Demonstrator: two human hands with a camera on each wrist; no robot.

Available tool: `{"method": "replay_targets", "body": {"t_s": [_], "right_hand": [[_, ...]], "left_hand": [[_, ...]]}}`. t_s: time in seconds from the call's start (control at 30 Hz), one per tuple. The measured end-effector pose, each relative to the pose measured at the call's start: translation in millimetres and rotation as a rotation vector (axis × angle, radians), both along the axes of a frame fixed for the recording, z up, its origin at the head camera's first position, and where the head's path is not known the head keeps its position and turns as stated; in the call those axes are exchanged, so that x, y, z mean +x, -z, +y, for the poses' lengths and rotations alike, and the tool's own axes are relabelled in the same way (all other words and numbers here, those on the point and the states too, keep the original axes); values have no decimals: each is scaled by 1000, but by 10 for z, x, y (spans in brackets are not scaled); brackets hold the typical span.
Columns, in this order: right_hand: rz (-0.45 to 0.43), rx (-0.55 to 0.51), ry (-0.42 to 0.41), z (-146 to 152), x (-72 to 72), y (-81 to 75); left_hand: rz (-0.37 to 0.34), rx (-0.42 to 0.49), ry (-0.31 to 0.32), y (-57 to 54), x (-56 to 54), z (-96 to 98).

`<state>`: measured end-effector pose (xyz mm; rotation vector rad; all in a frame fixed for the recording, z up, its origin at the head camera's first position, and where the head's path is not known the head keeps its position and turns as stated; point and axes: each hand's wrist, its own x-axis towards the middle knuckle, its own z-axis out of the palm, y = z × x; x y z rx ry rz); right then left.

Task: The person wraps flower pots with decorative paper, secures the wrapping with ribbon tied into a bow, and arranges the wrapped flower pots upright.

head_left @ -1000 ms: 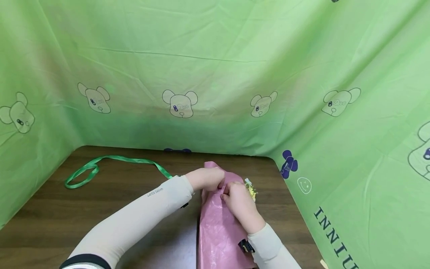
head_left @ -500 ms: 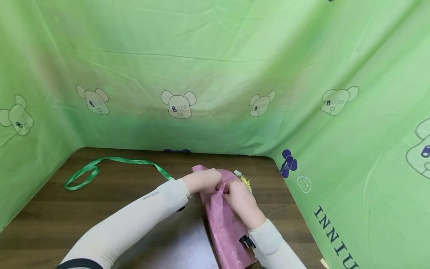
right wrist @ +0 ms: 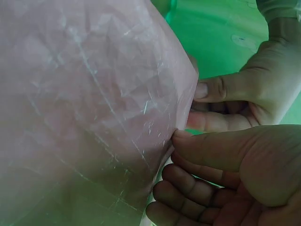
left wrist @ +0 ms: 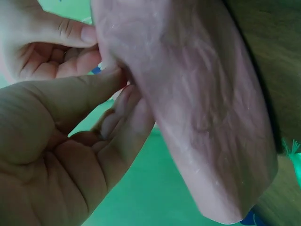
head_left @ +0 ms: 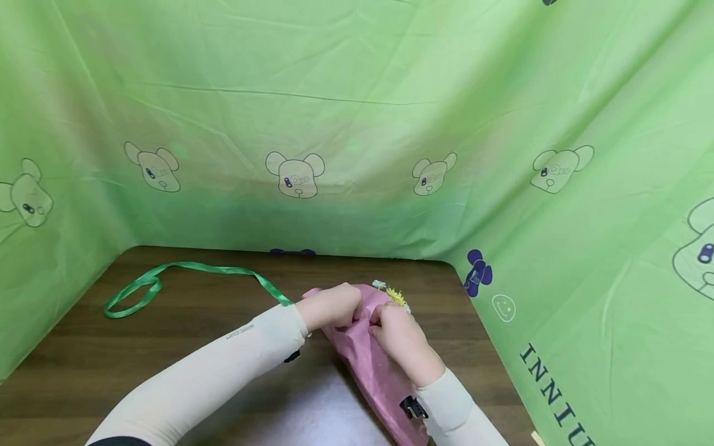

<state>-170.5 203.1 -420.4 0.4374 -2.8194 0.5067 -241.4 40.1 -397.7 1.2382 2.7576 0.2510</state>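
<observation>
A sheet of pink wrapping paper, crinkled and glossy, is folded around a small bunch of flowers; only a yellow bloom and some pale petals poke out past its far right side. My left hand pinches the paper's edge from the left. Close beside it, my right hand pinches the same edge between thumb and fingers. In the left wrist view, the left thumb and fingers meet at the paper's rim. The right wrist view has the right thumb pressed on that edge, just below the left hand.
A green ribbon lies looped on the brown wooden table, its near end running to the left sleeve. Green printed cloth walls in the back and both sides. A small pale item sits at the right edge.
The wrapped bunch has tilted: its top with the flowers has swung left, its lower end right. Both hands keep pinching the paper, and the left has shifted slightly left.
</observation>
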Motion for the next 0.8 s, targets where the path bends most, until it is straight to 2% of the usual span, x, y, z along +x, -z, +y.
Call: {"method": "replay_targets", "body": {"t_s": [0.1,0.3,0.4,0.53,0.63,0.8], "right_hand": [[10,0,-11,-19,24,1],[40,22,3,-47,87,-23],[53,51,8,-53,109,-32],[25,69,10,-69,127,-41],[-11,68,30,-90,147,-54],[-16,74,48,-118,189,-50]], "left_hand": [[-2,50,0,22,44,-33],[-5,82,-4,-1,111,-97],[-23,88,-36,-9,125,-115],[-48,94,-92,20,154,-136],[-17,114,-97,78,202,-160],[66,187,-107,190,338,-209]]}}
